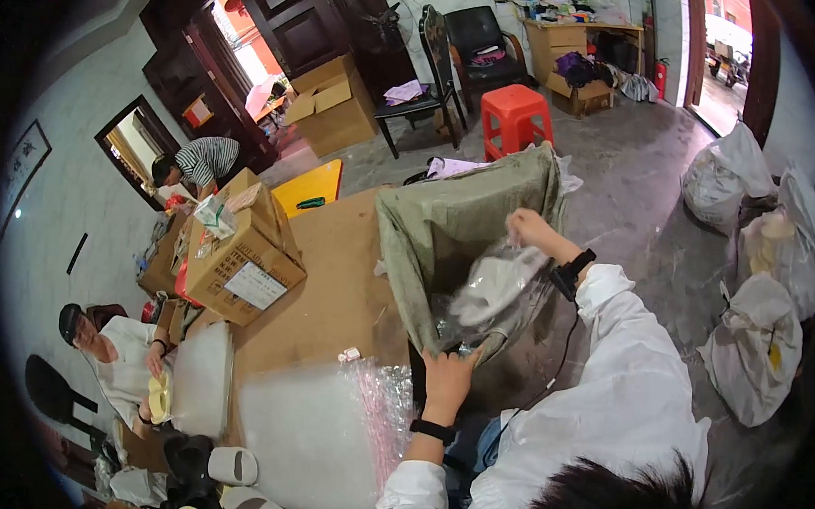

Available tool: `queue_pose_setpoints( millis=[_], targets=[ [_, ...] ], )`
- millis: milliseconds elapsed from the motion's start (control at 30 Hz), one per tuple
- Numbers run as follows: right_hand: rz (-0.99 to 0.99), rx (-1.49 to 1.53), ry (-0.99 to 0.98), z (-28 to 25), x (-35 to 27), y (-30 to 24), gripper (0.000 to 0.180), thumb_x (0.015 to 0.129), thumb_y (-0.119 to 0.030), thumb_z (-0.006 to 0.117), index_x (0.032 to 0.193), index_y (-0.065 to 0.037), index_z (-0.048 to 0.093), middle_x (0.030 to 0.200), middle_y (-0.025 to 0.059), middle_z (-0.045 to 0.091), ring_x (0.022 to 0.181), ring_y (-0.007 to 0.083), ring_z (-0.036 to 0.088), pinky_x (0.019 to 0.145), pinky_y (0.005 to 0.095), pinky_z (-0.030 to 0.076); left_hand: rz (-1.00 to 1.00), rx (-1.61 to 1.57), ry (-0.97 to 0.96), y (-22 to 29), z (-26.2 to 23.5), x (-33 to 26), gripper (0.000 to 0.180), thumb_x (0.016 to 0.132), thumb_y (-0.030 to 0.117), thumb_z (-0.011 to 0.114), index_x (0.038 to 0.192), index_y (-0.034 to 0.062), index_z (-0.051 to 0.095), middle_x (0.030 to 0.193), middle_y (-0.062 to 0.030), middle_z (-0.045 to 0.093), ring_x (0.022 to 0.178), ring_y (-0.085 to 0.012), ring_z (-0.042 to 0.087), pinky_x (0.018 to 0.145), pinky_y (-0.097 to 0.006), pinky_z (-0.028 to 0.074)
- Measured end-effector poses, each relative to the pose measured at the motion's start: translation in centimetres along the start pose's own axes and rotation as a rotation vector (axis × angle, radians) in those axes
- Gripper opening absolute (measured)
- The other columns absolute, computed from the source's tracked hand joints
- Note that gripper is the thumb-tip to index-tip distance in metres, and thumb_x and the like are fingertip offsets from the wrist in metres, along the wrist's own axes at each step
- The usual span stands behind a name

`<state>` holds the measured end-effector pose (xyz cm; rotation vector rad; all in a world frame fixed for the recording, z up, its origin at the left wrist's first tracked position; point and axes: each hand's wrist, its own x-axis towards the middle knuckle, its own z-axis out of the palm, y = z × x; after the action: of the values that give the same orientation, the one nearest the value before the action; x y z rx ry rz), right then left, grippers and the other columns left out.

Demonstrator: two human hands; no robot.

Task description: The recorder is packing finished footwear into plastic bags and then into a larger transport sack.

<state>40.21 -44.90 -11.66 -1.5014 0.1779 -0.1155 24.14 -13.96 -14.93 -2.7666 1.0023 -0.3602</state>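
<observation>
The right hand (529, 231) appears to pinch the top of a clear plastic bag (502, 281), its fingertips drawn together on the film; the bag hangs toward seven o'clock from those fingers, within the mouth of a green woven sack (469, 203). Its white contents are too blurred to identify, and whether it rests against the sack's inner wall I cannot tell. The left hand (446, 379), at seven o'clock from the right, is closed over the near rim of the sack, apparently steadying the opening. The step in hand looks like handling the bag at the sack's mouth; the next move seems to call for the left hand's hold to keep the rim apart and for clearance between the loose film and the fabric edge. At eight o'clock from the left hand, a stack of clear plastic sleeves (295, 436) lies on the cardboard-topped table (332, 310); at one o'clock from the sack stands a red plastic stool (515, 118).
</observation>
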Motion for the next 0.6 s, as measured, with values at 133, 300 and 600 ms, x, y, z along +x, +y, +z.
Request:
queue_pose_setpoints(
  millis=[133, 300, 600],
  targets=[
    [-0.223, -0.962, -0.124, -3.9, 2.7, 0.8, 0.019, 0.077, -0.016, 0.055, 0.082, -0.001, 0.066, 0.086, 0.0208, 0.064, 0.087, 0.0375, 0.061, 0.076, 0.0419, 0.047, 0.015, -0.042, -0.056, 0.8, -1.5, 1.2, 0.078, 0.081, 0.006, 0.055, 0.144, 0.0417, 0.025, 0.069, -0.0064, 0.059, 0.071, -0.0239, 0.059, 0.096, -0.057, 0.034],
    [-0.387, -0.940, 0.577, -12.2, 12.1, -1.0, 0.032, 0.086, -0.022, 0.051, 0.108, 0.000, 0.055, 0.099, 0.0252, 0.061, 0.096, 0.0431, 0.057, 0.083, 0.0467, 0.044, 0.036, -0.099, -0.129, 0.8, -1.7, 2.8, 0.077, 0.079, 0.005, 0.055, 0.142, 0.0406, 0.030, 0.069, -0.0064, 0.059, 0.071, -0.0233, 0.059, 0.096, -0.059, 0.032],
    [-0.412, -1.194, 0.423, -13.2, 20.7, 4.5, 0.038, 0.087, -0.016, 0.046, 0.115, 0.009, 0.053, 0.120, 0.0302, 0.050, 0.112, 0.0423, 0.048, 0.099, 0.0477, 0.035, -0.032, -0.271, -0.289, 1.7, 0.6, 3.3, 0.047, 0.080, 0.016, 0.052, 0.126, 0.0258, 0.055, 0.085, -0.0118, 0.064, 0.089, -0.0275, 0.060, 0.099, -0.056, 0.033]
  ],
)
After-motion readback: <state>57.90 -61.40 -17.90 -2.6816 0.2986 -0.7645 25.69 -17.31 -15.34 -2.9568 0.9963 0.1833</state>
